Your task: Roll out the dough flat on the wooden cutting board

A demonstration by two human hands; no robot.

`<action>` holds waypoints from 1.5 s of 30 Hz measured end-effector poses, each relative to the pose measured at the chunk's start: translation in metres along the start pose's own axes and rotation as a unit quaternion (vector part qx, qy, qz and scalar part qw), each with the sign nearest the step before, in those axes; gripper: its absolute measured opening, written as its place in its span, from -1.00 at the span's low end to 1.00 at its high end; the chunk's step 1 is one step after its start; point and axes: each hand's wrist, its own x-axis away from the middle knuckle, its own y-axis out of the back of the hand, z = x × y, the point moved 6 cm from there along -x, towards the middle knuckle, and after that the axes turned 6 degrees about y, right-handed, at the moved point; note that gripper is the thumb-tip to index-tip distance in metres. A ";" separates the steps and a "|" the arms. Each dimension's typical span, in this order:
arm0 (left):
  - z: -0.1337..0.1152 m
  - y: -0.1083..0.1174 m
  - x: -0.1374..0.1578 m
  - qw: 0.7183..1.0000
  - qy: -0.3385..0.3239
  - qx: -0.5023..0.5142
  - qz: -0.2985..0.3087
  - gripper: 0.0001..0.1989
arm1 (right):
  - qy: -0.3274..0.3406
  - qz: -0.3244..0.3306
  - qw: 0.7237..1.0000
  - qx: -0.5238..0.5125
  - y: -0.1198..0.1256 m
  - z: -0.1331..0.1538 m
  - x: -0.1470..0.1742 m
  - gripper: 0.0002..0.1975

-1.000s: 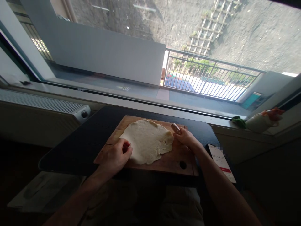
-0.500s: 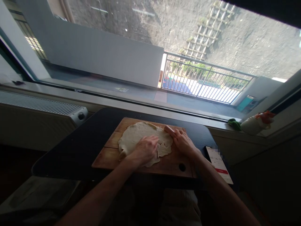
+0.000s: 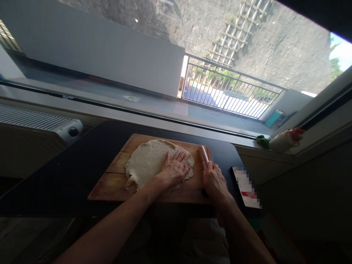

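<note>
Dough (image 3: 147, 159): though it lies flat, its eight-o'clock edge is ragged, seemingly unfinished.
Left grip (image 3: 176, 168): spread wide upon dough, three o'clock.
Right grip (image 3: 215, 179): holding rolling pin (image 3: 204, 156), farther toward three.

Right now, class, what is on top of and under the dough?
The left hand lies on the dough. The wooden board is underneath, visible around it; the part directly beneath is covered.

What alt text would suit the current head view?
A left hand lies spread on flattened dough on a wooden board, while the right hand holds a rolling pin beside it. A phone lies on the dark table by a window.
</note>
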 end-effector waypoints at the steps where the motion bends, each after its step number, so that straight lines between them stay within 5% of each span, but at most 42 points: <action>1: 0.000 -0.001 0.000 1.000 -0.001 0.001 0.001 -0.44 | 0.001 0.001 1.000 0.000 0.000 0.002 0.001 -0.53; 18: 0.001 -0.002 0.000 1.000 0.002 0.015 -0.005 -0.43 | 0.081 0.026 0.996 -0.027 0.000 -0.002 -0.006 -0.52; 24: -0.007 0.020 0.007 0.998 -0.020 0.028 -0.048 -0.54 | 0.077 0.031 0.995 -0.056 0.003 -0.004 -0.009 -0.58; 29: -0.012 0.032 0.014 0.995 -0.048 0.049 -0.065 -0.66 | 0.019 0.031 0.998 -0.046 0.002 -0.011 0.019 -0.56; 33: -0.012 0.030 0.013 0.995 -0.045 0.058 -0.063 -0.66 | 0.047 0.024 0.997 -0.059 0.001 -0.005 0.035 -0.51; 45: -0.011 0.035 0.015 0.995 -0.049 0.064 -0.062 -0.73 | 0.018 0.002 0.999 -0.030 -0.001 -0.003 0.012 -0.57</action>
